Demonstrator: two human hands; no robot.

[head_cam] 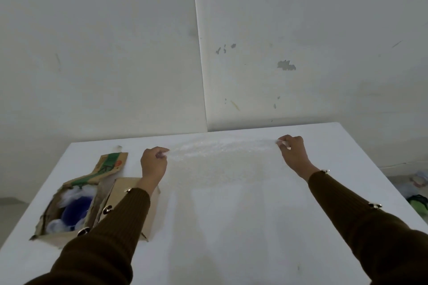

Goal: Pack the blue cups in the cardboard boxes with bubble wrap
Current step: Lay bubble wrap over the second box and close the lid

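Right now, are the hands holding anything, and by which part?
Yes: the bubble wrap sheet, spread over the table. The left hand pinches its far left corner, the right hand its far right corner.

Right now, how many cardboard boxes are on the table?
2. One open box at the left holds a blue cup; the second box stands right beside it, partly hidden by the left sleeve.
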